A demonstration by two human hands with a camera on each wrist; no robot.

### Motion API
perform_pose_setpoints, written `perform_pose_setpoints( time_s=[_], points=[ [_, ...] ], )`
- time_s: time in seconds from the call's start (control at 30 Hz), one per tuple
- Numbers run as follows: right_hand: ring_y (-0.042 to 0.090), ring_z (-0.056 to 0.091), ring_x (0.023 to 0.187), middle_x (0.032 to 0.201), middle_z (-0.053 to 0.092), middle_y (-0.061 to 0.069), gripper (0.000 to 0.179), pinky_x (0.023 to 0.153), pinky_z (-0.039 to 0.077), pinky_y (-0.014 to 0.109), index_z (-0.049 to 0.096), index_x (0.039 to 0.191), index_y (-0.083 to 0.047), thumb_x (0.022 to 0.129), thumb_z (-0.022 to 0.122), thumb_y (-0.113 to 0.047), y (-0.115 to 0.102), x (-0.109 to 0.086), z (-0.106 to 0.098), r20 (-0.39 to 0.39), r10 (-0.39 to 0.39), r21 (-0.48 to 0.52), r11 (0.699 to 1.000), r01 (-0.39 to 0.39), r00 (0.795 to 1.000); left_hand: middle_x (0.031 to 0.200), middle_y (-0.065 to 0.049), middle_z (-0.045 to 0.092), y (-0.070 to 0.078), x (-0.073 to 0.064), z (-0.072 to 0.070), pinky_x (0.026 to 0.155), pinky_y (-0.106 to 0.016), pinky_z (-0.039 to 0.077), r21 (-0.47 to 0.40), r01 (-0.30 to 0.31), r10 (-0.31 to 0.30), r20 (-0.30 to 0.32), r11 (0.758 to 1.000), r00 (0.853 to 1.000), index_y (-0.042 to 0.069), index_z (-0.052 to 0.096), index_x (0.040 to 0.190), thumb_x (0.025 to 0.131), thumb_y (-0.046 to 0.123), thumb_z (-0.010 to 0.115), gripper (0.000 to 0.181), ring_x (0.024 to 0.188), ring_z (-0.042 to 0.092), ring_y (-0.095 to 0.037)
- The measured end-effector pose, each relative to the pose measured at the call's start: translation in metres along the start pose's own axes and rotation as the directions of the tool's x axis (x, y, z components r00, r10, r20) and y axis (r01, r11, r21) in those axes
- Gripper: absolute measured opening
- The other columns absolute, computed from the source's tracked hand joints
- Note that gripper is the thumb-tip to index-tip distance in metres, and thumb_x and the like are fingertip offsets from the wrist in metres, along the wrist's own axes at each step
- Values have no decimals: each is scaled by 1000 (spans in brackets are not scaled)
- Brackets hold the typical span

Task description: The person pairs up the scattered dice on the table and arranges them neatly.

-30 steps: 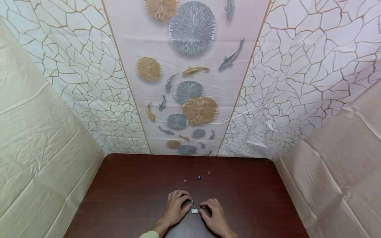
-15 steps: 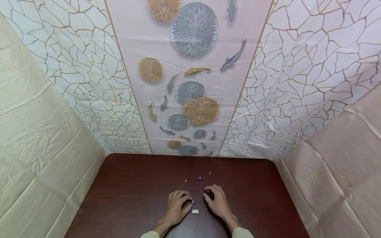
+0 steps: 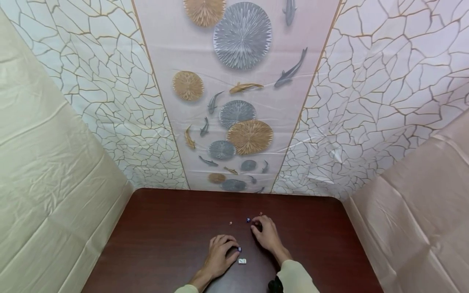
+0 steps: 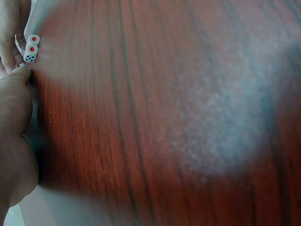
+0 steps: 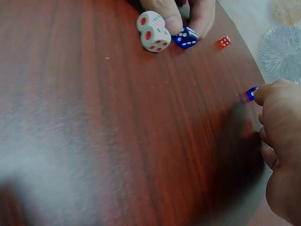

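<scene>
My left hand (image 3: pixel 220 257) rests low on the table, its thumb and a finger pinching a blue die (image 5: pixel 186 37). Close beside that die, two white dice (image 3: pixel 242 261) with red and dark dots sit against each other. They also appear as white dice (image 4: pixel 31 52) by the left fingertips in the left wrist view. Further back, my right hand (image 3: pixel 268 235) has bent fingers, with the fingertips beside a second blue die (image 3: pixel 248 219). In the right wrist view that far blue die (image 5: pixel 251 93) is partly hidden by the right hand (image 5: pixel 287 136).
Two small red dice lie toward the back: one red die (image 3: pixel 231 223) left of the far blue die, another red die (image 3: pixel 261 213) just beyond the right hand. The dark brown table (image 3: pixel 165 219) ends at patterned cloth walls (image 3: pixel 91 122).
My right hand has moved away from beside the white dice, going back across the table to the far blue die. The left hand has stayed by the near blue die.
</scene>
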State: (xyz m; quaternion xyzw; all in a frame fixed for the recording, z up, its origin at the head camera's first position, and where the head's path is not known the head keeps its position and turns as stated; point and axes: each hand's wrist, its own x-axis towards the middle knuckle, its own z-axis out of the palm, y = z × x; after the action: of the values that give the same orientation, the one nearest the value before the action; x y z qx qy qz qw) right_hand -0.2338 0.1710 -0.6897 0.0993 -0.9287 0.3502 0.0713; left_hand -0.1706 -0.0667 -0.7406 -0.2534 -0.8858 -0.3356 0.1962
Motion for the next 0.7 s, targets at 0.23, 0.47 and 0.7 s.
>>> perform_pose_setpoints(
  time_s=[0.23, 0.47, 0.7],
  points=[
    [21, 65, 103, 105, 73, 3, 17, 90, 57, 46, 80, 120, -10, 103, 82, -12, -1, 16, 1, 36, 18, -43, 999, -17, 999, 121, 6, 78, 0, -1, 1, 104, -51, 45, 5, 6, -6, 6, 1000, 1000, 25, 83, 108, 89, 24, 96, 24, 119, 67, -17],
    [19, 62, 100, 106, 71, 3, 19, 86, 53, 41, 80, 123, -11, 104, 81, -14, -4, 25, 3, 77, 42, -75, 996, -37, 996, 122, 6, 78, -2, -1, 2, 104, -52, 45, 8, 11, -11, 13, 1000, 1000, 26, 82, 109, 90, 26, 95, 22, 119, 66, -17],
    [19, 61, 99, 104, 70, 4, 18, 83, 53, 40, 81, 122, -11, 104, 82, -12, -8, 27, 6, 87, 38, -99, 995, -29, 996, 122, 11, 76, -7, -3, 6, 102, -49, 45, 25, -31, 32, -33, 999, 999, 30, 81, 109, 91, 28, 94, 22, 117, 66, -14]
  ],
)
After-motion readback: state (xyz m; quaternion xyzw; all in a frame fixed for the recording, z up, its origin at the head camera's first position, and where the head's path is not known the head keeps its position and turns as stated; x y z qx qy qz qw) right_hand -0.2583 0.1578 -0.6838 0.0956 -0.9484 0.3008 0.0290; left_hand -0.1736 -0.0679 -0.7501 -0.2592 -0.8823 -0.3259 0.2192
